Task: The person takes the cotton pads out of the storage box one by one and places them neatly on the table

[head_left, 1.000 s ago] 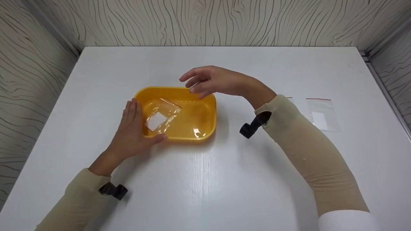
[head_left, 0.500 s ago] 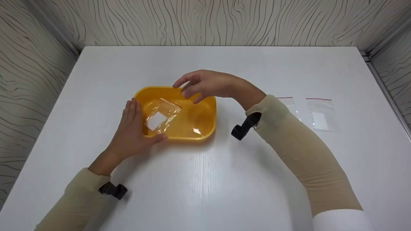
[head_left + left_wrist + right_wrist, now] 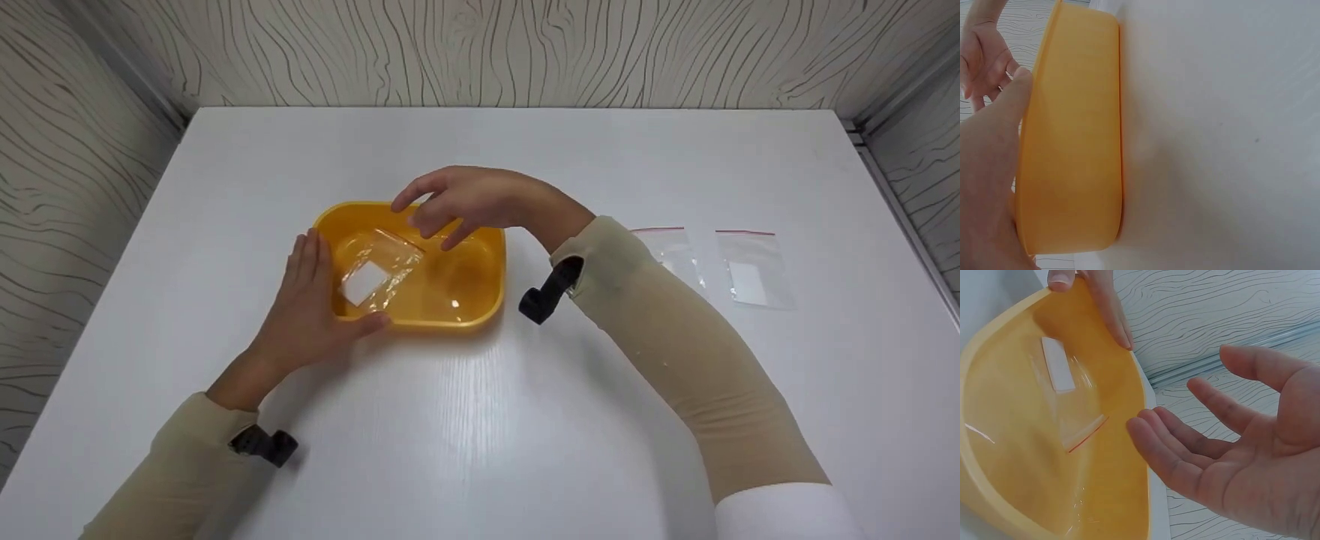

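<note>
A yellow plastic basin [image 3: 465, 285] stands on the white table, left of centre. Inside it lies a clear zip bag [image 3: 1081, 419] with a red seal line and a white label. My left hand [image 3: 304, 311] rests at the basin's left end, fingers along the side and thumb over the near rim. Above the far rim hovers my right hand [image 3: 476, 196], palm facing down toward the basin, fingers loosely spread and holding nothing. The right wrist view shows that hand's bare palm and parted fingers.
Two more clear zip bags lie to the right: one zip bag [image 3: 750, 270] in full view, another zip bag [image 3: 667, 244] partly covered by the right sleeve. Patterned panels [image 3: 480, 52] border the white table [image 3: 465, 450] at the back and sides.
My right hand has moved left and slightly toward me over the basin. More of the nearer zip bag now shows beside the sleeve. The left hand and basin have stayed put.
</note>
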Demonstrator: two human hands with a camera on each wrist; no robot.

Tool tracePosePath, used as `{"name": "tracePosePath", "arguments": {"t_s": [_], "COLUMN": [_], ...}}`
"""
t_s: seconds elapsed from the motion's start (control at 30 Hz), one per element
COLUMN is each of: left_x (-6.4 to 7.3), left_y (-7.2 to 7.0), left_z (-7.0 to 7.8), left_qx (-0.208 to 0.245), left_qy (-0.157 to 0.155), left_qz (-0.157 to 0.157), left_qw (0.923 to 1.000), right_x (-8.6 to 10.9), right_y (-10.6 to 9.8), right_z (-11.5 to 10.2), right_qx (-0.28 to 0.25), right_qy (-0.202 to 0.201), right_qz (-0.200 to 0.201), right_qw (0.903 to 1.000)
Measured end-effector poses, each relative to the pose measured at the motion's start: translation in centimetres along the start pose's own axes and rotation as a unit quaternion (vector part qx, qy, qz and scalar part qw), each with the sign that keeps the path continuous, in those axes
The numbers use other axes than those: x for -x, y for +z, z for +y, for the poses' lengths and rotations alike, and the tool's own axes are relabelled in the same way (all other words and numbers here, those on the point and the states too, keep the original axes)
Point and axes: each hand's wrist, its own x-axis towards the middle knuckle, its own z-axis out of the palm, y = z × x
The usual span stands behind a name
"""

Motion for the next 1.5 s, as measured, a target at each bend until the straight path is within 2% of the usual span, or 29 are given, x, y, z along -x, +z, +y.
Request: {"name": "tracePosePath", "arguments": {"t_s": [0.2, 0.4, 0.57, 1.0, 1.5], "left_x": [0.0, 0.0, -0.1, -0.1, 0.0], "left_y": [0.0, -0.1, 0.0, 0.0, 0.0], "left_z": [0.0, -0.1, -0.1, -0.2, -0.1], "left_qx": [-0.002, 0.002, -0.003, -0.001, 0.002], "left_qy": [0.000, 0.002, -0.002, -0.003, 0.001], "left_qz": [-0.001, -0.004, -0.009, -0.009, -0.004], "left_qw": [1.0000, 1.0000, 1.0000, 1.0000, 1.0000], "right_x": [-0.8, -1.9, -2.8, -4.5, -5.4], "right_y": [0.0, 0.3, 0.6, 0.8, 1.6], "right_z": [-0.1, 0.3, 0.9, 2.1, 1.9], "right_qx": [-0.021, -0.051, -0.035, -0.055, -0.075], "right_qy": [0.037, 0.059, 0.083, 0.131, 0.118], "right_qz": [-0.017, -0.058, -0.073, -0.052, -0.006], "right_qw": [0.9989, 0.9953, 0.9933, 0.9884, 0.9902]}}
